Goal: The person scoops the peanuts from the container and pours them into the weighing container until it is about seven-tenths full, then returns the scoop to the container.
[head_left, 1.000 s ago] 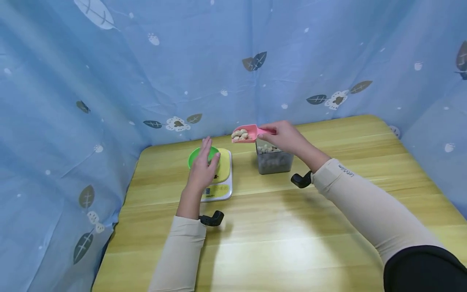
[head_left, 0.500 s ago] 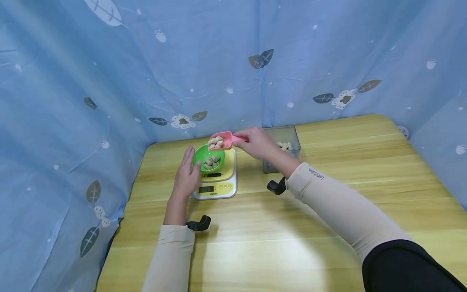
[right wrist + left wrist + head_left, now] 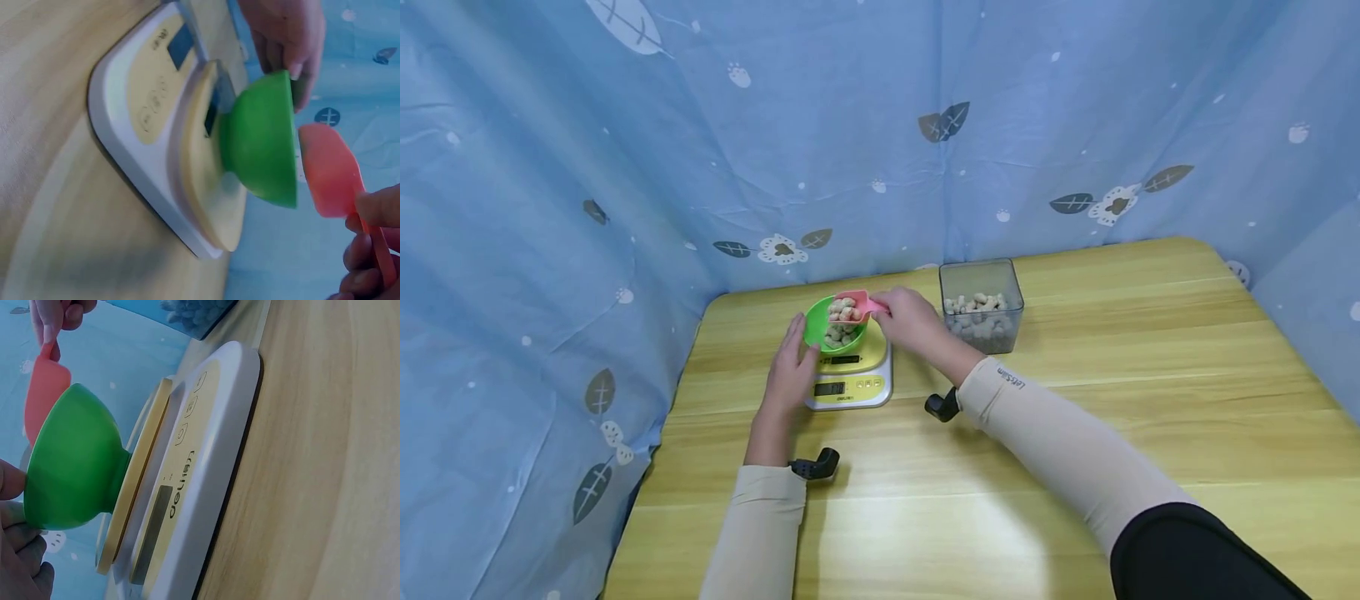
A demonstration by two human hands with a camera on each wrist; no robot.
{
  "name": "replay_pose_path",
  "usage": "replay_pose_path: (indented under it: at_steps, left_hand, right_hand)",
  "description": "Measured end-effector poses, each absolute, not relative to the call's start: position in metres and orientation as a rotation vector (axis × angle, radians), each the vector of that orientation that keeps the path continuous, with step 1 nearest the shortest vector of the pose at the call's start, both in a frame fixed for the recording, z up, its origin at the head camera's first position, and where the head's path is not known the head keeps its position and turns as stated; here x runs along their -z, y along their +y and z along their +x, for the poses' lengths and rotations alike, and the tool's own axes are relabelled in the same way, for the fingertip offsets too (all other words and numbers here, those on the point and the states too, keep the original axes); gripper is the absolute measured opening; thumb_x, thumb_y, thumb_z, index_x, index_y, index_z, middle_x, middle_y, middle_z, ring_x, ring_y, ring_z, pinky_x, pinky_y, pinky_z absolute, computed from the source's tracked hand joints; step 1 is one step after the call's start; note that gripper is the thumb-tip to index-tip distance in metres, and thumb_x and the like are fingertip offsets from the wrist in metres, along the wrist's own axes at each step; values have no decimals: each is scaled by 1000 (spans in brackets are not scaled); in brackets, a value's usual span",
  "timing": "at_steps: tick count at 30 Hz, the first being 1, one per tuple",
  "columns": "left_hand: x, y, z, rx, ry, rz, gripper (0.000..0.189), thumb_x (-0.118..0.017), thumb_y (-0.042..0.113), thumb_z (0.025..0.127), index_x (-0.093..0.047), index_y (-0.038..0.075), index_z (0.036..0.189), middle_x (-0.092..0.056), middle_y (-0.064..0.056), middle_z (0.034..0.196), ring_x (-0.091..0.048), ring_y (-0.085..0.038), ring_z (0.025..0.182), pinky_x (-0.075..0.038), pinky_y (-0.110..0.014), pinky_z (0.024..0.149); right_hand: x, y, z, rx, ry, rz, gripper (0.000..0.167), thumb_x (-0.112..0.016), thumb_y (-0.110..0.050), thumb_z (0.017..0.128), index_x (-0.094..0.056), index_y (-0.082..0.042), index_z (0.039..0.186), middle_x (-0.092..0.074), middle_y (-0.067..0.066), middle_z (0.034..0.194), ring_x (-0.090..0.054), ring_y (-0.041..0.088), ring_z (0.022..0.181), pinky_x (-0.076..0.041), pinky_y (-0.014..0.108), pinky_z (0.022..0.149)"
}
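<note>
My right hand pinches the handle of a pink scoop loaded with peanuts in their shells. The scoop hangs over a green bowl, its front edge right at the rim in the right wrist view. More peanuts lie inside the bowl, which stands on the round yellow platform of a kitchen scale. At the bowl's left side is my left hand, thumb and fingers cupped against the rim. The scale's display is lit too faintly to read surely.
A clear grey bin partly filled with peanuts stands right of the scale. Everything sits on a wood-grain table, with a blue patterned curtain hanging behind. Black wrist cameras stick out from both sleeves.
My right hand has carried the loaded scoop left, from above the bin to over the bowl, and lowered it. My left hand has come down to the bowl's left side.
</note>
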State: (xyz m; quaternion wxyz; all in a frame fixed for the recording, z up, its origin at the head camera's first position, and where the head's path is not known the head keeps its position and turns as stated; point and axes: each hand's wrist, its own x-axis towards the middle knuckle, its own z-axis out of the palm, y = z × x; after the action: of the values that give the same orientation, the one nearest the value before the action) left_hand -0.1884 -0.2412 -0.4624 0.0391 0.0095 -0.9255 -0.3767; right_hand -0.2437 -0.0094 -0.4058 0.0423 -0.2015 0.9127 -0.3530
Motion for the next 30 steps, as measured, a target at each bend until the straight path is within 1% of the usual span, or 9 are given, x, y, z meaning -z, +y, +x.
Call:
replay_pose_path:
  at_steps: [2,4,7,10,14,18,21,26,30]
  left_hand:
    - [463,-241,-189,1160,-2832,33,62,-40,32,104,-16,17,159,-9,4,166,-12,-26,153,-12,-51,123]
    - [464,-242,-189,1170,-2830,38,62,-40,32,104,-16,16,159,-9,4,166,-12,-26,153,-12,-50,123]
    - [464,-241,-189,1190,-2827,47,63,-40,32,104,-16,15,159,-8,4,166,-11,-25,153,-12,-50,123]
    - [464,-241,-189,1199,-2829,55,63,-40,33,104,-16,15,159,-8,5,166,-10,-25,153,-11,-50,123]
    - [463,-240,-189,1206,-2830,56,64,-40,34,104,-15,14,159,-8,5,166,-10,-25,153,-11,-51,123]
    - [464,-239,-188,1215,-2820,59,63,-40,33,104,-17,13,159,-8,4,166,-11,-26,153,-12,-52,123]
    - [465,-239,-188,1222,-2812,67,63,-40,33,103,-17,13,159,-9,4,166,-11,-27,153,-12,-53,122]
    - [466,-239,-189,1215,-2811,80,63,-40,33,104,-17,14,159,-9,6,166,-11,-25,153,-12,-51,123]
    - [466,-239,-188,1208,-2815,88,63,-40,33,103,-17,15,159,-9,6,166,-12,-25,153,-13,-52,123]
  right_hand:
    - [409,-12,-241,1051,2838,-648,38,-56,-19,98,-61,-10,135,-65,13,113,-59,27,100,-52,41,83]
    - [410,-14,-239,1015,2889,-672,38,-55,-19,98,-62,-10,134,-65,13,111,-59,26,102,-52,40,85]
    - [411,-17,-234,947,2950,-686,38,-54,-20,99,-62,-11,134,-64,10,105,-57,25,97,-52,37,79]
    - [412,-19,-230,851,3023,-731,38,-54,-20,100,-60,-12,136,-61,7,96,-54,22,88,-49,32,71]
    - [414,-20,-228,629,3155,-894,43,-53,-11,98,-57,-16,140,-54,2,85,-49,20,78,-44,29,63]
    - [415,-19,-227,446,3261,-1071,52,-57,0,89,-59,-17,137,-58,2,90,-48,19,79,-44,28,63]
    - [414,-18,-227,375,3314,-1181,50,-60,4,84,-63,-14,131,-63,3,96,-50,19,79,-45,26,63]
    - [412,-13,-228,368,3351,-1285,44,-63,4,84,-67,-11,125,-67,3,96,-52,18,77,-46,26,62]
    - [410,-6,-229,388,3374,-1301,46,-61,6,82,-67,-12,124,-67,4,94,-54,18,76,-48,27,64]
